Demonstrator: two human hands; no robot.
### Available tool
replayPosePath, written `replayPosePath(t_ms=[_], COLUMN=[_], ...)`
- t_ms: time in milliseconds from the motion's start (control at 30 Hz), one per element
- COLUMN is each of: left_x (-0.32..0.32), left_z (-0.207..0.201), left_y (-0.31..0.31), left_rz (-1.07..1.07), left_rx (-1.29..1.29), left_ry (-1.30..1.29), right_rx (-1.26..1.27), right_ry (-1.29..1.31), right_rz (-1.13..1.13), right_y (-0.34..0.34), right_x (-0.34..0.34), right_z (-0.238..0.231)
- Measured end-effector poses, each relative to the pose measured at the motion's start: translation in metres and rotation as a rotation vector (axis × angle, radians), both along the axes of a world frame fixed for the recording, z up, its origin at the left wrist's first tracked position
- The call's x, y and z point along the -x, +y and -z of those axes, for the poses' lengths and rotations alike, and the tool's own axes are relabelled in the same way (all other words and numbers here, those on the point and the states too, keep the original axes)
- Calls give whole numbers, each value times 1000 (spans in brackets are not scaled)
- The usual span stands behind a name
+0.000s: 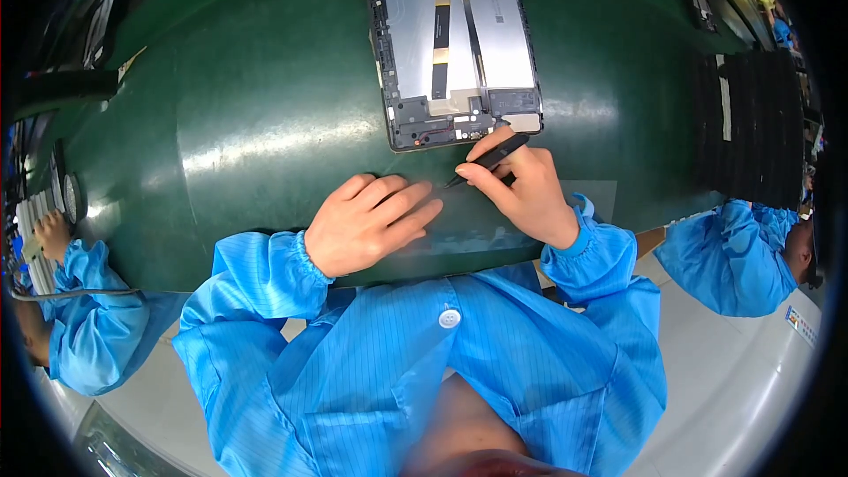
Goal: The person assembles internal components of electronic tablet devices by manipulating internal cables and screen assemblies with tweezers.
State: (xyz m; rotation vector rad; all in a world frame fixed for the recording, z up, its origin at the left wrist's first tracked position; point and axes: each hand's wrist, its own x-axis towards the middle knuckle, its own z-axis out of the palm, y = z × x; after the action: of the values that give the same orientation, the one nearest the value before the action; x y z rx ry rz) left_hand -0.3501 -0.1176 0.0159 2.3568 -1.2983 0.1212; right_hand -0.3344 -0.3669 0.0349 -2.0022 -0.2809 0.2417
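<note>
My right hand (pixel 526 190) is closed around slim black tweezers (pixel 500 152), whose pointed tip slants down to the left, near the fingertips of my left hand. My left hand (pixel 367 223) rests palm down on the green mat (pixel 274 150), fingers stretched out and slightly apart; whether anything small lies under them cannot be seen. Just beyond both hands lies an opened tablet (pixel 397 62) in a black frame. Silver battery panels (pixel 502 22), a dark ribbon cable (pixel 442 44) and small circuit parts show inside. My right fingers are close to its near right corner.
A faint clear sheet (pixel 594 199) lies by my right wrist. Stacked black trays (pixel 751 124) stand at the right. A black bar (pixel 66 88) juts in at the left. Co-workers in blue sit on both sides, one sleeve (pixel 97 327) left, another (pixel 729 261) right.
</note>
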Motion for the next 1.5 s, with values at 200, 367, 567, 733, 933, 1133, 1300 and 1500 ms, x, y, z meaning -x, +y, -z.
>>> replayPosePath(t_ms=[200, 367, 567, 733, 933, 1133, 1300, 1500], left_x=[-1, -3, -17, -35, -36, -37, -37, -38], left_z=[-1, -4, -11, -16, -9, -8, -8, -7], left_y=[1, 1, 5, 3, 3, 1, -1, 0], left_rz=[-12, 1, -40, -216, -249, -263, -272, -271], left_rx=[-4, -1, 125, 262, 233, 230, 230, 232], left_ry=[1, -5, 51, -44, -96, -101, -88, -90], right_rx=[-40, -538, -334, -222, -218, -217, -211, -186], right_ry=[58, 348, 188, 248, 346, 326, 321, 339], right_rz=[4, 89, 14, -79, -75, -47, -45, -50], right_y=[2, -8, -3, 10, 17, 19, 20, 20], right_x=[0, -11, -62, -87, -89, -86, -85, -84], right_z=[4, -2, -29, -33, -23, -21, -20, -23])
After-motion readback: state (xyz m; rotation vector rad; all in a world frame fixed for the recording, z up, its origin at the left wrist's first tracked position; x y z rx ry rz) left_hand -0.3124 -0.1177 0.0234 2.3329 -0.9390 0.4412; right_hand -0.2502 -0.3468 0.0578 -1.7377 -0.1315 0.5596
